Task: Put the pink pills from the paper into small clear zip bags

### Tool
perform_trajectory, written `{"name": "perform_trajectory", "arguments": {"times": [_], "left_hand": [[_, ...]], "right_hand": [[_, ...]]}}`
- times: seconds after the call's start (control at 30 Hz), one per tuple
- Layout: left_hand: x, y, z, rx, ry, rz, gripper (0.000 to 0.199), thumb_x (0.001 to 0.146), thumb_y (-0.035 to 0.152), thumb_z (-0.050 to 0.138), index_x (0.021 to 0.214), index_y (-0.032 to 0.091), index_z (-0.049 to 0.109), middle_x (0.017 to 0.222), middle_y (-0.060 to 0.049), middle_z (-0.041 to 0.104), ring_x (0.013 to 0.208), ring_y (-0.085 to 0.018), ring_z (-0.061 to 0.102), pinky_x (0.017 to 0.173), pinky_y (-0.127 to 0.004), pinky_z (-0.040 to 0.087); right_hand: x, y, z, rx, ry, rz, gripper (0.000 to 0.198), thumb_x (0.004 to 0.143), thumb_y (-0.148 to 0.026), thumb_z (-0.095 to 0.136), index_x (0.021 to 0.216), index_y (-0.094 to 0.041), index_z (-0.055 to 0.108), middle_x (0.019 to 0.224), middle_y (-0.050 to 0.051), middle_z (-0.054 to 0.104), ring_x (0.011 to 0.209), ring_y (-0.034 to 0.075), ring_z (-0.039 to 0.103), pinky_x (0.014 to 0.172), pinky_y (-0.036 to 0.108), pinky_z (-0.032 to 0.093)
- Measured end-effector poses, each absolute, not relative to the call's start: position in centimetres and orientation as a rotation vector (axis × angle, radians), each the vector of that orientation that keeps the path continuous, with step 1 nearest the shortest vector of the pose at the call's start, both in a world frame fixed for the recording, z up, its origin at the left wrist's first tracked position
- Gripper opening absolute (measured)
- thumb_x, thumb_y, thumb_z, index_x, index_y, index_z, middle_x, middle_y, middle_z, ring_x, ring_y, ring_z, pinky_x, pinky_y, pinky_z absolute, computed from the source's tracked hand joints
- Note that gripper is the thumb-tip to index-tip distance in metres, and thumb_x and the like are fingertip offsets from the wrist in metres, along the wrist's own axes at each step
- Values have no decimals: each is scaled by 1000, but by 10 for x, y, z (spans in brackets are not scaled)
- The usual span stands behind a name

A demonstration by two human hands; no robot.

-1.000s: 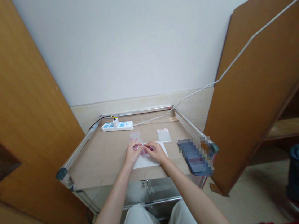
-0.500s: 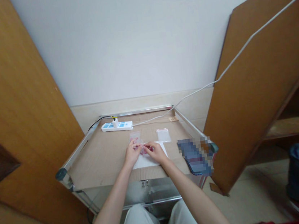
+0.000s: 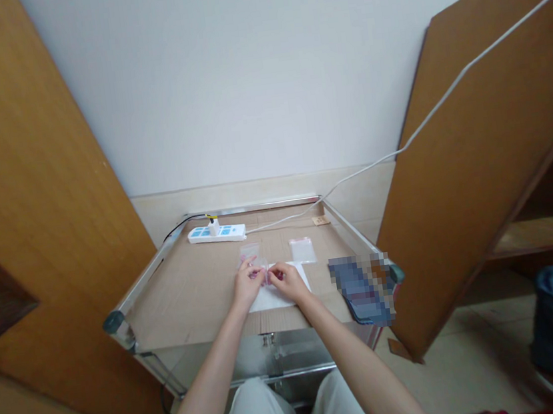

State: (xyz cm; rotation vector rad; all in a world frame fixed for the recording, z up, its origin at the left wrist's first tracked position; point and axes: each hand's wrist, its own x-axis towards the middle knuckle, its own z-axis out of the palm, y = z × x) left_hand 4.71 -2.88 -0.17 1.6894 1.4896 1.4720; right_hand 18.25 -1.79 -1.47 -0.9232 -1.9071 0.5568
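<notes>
Widest free lane: left part of worktop (image 3: 176, 296), flat from left hand (image 3: 247, 284) to left metal rail (image 3: 151, 274). Straight ahead, narrow gap between left plastic bag (image 3: 250, 248) and clear bag pack (image 3: 303, 251). Back left blocked by power strip (image 3: 232, 231), its plug (image 3: 214, 227) sticking up; white cable (image 3: 363, 171) crosses back right, rising past the rail. Right hand (image 3: 287, 281): strip of cardboard, then pixelated dark item (image 3: 362, 290) at right edge. Forearms span the front edge.
</notes>
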Motion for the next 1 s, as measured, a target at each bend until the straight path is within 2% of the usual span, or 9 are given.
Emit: {"name": "perform_trajectory", "arguments": {"times": [0.37,0.53,0.7,1.0], "left_hand": [[54,-38,0,1897,1609,1451,10,62,20,53,55,14,57,106,-10,50,86,-17,52,72,-29,41],[57,-39,1,1947,1641,1503,10,59,13,51,50,15,49,103,-9,51,95,-18,48,80,-31,38],[60,-36,-2,1924,1677,1515,13,57,11,50,47,15,44,99,-8,52,94,-18,49,79,-31,38],[56,-34,-6,1819,1760,1520,8,57,15,50,49,15,51,91,-7,52,90,-18,51,76,-29,40]], "right_hand": [[182,-16,-16,-916,-1908,525,16,74,-24,44,70,-15,57,59,0,54,53,9,46,51,18,33],[181,-17,-16,-936,-1943,465,14,73,-22,44,66,-15,54,57,-1,51,53,8,44,51,18,31],[182,-17,-16,-992,-1905,418,11,70,-21,45,61,-16,49,54,-3,47,51,8,41,50,18,29],[183,-15,-15,-1108,-1818,325,9,70,-21,44,62,-17,47,53,-3,46,51,9,42,50,18,29]]}}
